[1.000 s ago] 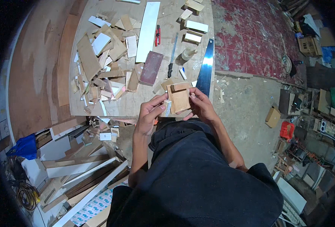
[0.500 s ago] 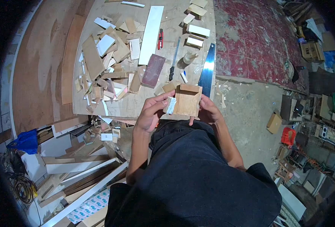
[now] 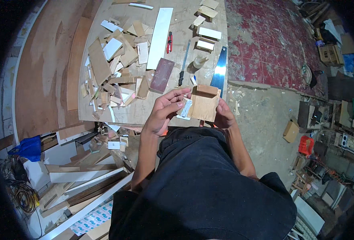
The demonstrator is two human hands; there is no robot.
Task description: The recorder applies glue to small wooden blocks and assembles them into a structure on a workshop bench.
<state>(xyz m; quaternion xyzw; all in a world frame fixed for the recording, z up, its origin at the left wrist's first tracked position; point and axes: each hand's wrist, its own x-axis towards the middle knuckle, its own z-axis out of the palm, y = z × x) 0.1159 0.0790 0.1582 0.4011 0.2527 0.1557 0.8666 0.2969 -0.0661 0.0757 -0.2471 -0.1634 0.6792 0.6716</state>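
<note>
Close to my body, over the table's near edge, my left hand (image 3: 161,114) pinches a small wood block (image 3: 187,107) with white, glue-like streaks on its face. My right hand (image 3: 225,116) grips the right side of a flat light-brown wooden piece (image 3: 205,107). A raised wooden strip (image 3: 208,89) runs along its far edge. Block and piece are side by side; I cannot tell whether they touch. Some right-hand fingers are hidden under the piece. Just beyond lie a small white-and-blue tube (image 3: 193,80) and a handsaw (image 3: 219,69).
Scrap wood (image 3: 117,64) is heaped on the table's left. Further in are a dark red block (image 3: 162,75), a long white board (image 3: 160,38), a red-handled cutter (image 3: 169,42), a thin saw (image 3: 184,62) and a cup (image 3: 199,61). Planks (image 3: 85,176) lie lower left.
Both hands have shifted slightly right with their wooden pieces. The flat piece has turned a little clockwise, and the streaked block has tilted, showing a white edge beneath it.
</note>
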